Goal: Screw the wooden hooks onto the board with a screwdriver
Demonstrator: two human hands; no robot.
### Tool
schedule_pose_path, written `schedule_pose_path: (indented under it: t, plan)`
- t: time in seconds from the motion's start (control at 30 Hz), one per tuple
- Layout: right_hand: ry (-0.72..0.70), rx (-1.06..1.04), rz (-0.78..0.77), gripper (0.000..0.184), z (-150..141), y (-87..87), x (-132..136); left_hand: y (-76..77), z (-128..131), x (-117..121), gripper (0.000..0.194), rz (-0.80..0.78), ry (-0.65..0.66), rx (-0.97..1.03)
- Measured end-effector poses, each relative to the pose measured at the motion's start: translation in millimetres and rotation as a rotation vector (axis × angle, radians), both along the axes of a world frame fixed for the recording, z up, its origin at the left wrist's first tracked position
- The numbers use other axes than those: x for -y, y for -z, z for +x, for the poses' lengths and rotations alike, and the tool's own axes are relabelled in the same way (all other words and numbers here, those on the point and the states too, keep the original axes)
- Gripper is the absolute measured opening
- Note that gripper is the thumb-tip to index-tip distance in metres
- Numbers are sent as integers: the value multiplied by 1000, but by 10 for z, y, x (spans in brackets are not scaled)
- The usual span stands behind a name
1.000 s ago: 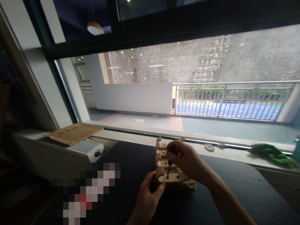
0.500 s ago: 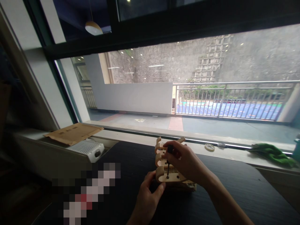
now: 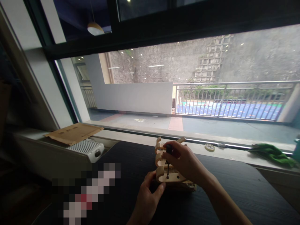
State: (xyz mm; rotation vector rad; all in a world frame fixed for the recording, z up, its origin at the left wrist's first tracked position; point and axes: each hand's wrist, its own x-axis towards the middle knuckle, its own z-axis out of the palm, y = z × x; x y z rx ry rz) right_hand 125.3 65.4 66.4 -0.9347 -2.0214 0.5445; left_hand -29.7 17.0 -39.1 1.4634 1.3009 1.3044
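A light wooden model [image 3: 167, 177] made of several rounded slats stands on the black table [image 3: 234, 193] near the window. My left hand [image 3: 146, 197] grips its near left end, thumb and fingers closed on the wood. My right hand [image 3: 184, 162] is closed round the black handle of a small screwdriver [image 3: 168, 170]. The screwdriver stands nearly upright, and its tip sits in a hole in the front slat.
On the sill lie a brown cardboard sheet [image 3: 73, 132] over a white box with a grille [image 3: 87, 149], a roll of tape [image 3: 209, 147] and a green cloth [image 3: 272, 154]. A blurred patch [image 3: 86, 193] covers the table's left part. Glass closes off the balcony beyond.
My right hand has turned a little on the screwdriver handle, and its fingers have shifted. The left hand and the model have stayed where they were.
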Motion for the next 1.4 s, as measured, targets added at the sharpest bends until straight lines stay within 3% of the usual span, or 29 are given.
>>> schedule_pose_path:
  t: [0.1,0.23,0.43,0.7,0.83,1.07,1.23,1.4]
  plan:
    - [-23,39,-28,7,18,-23,28,8,-5,4,28,-1,-8,5]
    - [10,81,-17,22,13,8,-12,9,-11,8,27,1,-2,11]
    - [94,111,38,28,-15,56,-63,-5,-7,8,27,-2,-9,12]
    - [17,82,-19,11,27,-9,28,-60,11,17,27,-6,-15,30]
    - [1,87,-2,18,20,6,-3,-41,6,18,28,-2,-13,-5]
    - [117,120,38,28,-9,24,-45,-45,4,10,28,-8,-16,2]
    - [40,73,-11,14,37,-26,10,-59,8,20,29,-19,-17,29]
    - [43,68,-33,20,68,-41,5,-73,7,36,30,-44,-9,15]
